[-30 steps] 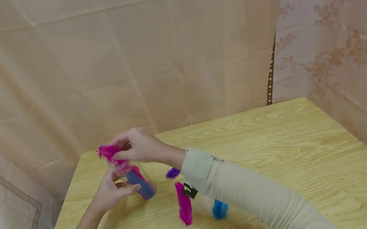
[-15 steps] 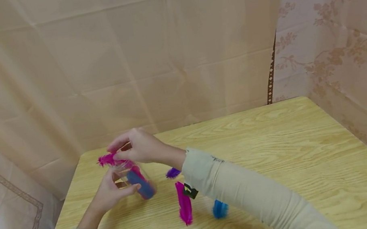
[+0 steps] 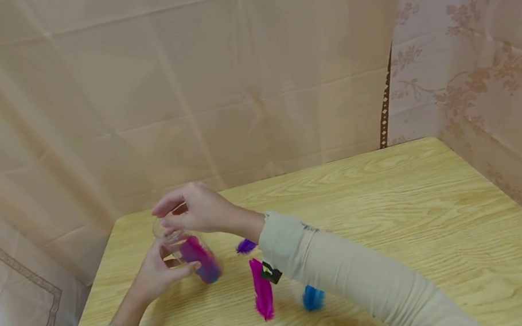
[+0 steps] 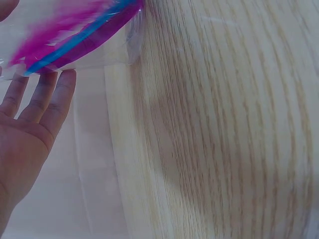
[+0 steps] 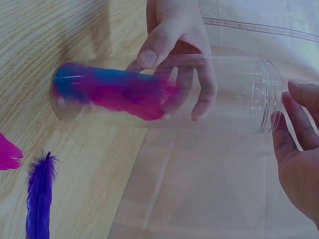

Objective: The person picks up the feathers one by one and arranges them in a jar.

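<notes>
My left hand (image 3: pixel 157 271) grips a clear plastic jar (image 5: pixel 232 92) around its side, thumb on one side and fingers on the other. The jar leans, its mouth toward the far left. Inside, pink and blue feathers (image 5: pixel 129 94) lie bunched in the bottom half. At the open mouth is my right hand (image 3: pixel 198 208), its thumb and fingers spread a little apart around the rim (image 5: pixel 273 97) with no feather between them. In the left wrist view, fingertips (image 4: pixel 67 79) of the left hand rest against the jar wall.
On the wooden table (image 3: pixel 380 212), right of the jar, lie a purple feather (image 3: pixel 246 246), a pink feather (image 3: pixel 262 291) and a blue feather (image 3: pixel 313 297). The right forearm passes over them. A beige curtain (image 3: pixel 225 76) hangs behind the table.
The pink feather that my right hand held at the jar's mouth has gone down into the jar, and the right fingers have let go of it. The left hand has stayed in place.
</notes>
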Motion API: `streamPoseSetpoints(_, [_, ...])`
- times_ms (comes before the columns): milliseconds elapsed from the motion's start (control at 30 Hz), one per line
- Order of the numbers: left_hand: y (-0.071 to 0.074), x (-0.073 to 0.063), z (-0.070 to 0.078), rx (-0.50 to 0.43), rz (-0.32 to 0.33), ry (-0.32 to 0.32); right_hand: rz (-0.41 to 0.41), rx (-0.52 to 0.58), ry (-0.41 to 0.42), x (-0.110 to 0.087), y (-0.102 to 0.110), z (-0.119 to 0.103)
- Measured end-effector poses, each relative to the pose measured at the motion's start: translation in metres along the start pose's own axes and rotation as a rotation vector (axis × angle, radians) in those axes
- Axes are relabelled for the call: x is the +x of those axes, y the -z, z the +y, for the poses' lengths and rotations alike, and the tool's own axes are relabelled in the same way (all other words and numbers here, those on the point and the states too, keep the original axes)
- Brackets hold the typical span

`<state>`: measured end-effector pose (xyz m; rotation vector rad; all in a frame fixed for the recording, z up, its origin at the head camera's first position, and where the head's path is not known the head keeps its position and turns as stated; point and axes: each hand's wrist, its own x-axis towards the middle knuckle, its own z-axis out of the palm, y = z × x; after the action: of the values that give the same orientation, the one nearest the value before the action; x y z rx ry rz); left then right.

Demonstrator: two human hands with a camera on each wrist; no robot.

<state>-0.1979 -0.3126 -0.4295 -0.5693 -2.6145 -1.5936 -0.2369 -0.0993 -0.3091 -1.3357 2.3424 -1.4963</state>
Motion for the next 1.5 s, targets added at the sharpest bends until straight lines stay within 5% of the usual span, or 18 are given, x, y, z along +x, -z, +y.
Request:
streamPoseSetpoints(300, [0.000,0.000,-0.001,0.002,0.003,-0.009,0.010,0.012,0.016,-0.001,-0.001,0.001])
streamPoseSetpoints(633, [0.000,-0.001,-0.004,-0.005,0.010,-0.016,0.054,0.199,0.046,-0.016,0.017,0.001])
streamPoseSetpoints(833, [0.001,-0.001,-0.004,-0.017,0.015,-0.037,0.033,0.087,-0.025,-0.045,0.056,0.007])
streamPoseSetpoints(1033, [-0.001,-0.002,-0.005,-0.022,0.020,-0.037,-0.091,-0.061,-0.139,-0.080,0.088,0.024])
streamPoseSetpoints(1500, [-0.003,-0.001,-0.004,-0.009,0.018,-0.028,-0.267,-0.365,-0.312,-0.180,0.118,0.081])
